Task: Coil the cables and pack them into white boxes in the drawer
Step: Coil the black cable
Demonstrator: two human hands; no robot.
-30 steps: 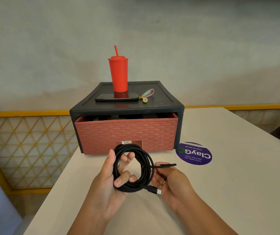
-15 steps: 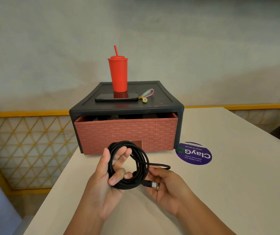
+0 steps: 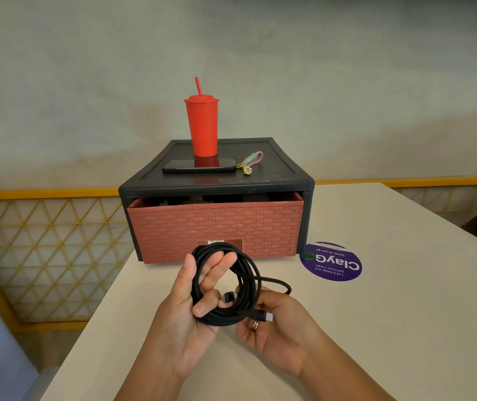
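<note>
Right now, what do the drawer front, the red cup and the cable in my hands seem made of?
Drawer front: likely moulded plastic, matte terracotta; the weave pattern looks too regular for wicker. Red cup: probably plastic, matte and uniformly coloured. Cable: black rubbery or plastic jacket, smooth, bending in soft loops; its connector tip looks metallic.

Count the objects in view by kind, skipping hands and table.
black cable: 1, coiled
red tumbler: 1
phone: 1
key strap: 1
drawer unit: 1
purple sticker: 1
Total: 6
</note>
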